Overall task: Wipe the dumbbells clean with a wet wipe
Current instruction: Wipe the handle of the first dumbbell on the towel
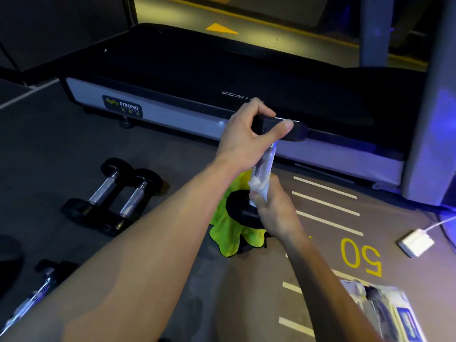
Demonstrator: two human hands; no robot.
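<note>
Standing near-upright, dumbbell (265,166): left hand (244,134) grips far head; right hand (274,208) wraps wipe (257,186) low on handle.

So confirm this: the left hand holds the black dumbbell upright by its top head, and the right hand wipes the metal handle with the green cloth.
Not quite. The head view shows the right hand wiping the metal handle with a white wet wipe; the bright green cloth lies on the floor beneath. The rest holds: the left hand holds the black dumbbell upright by its top head.
</note>
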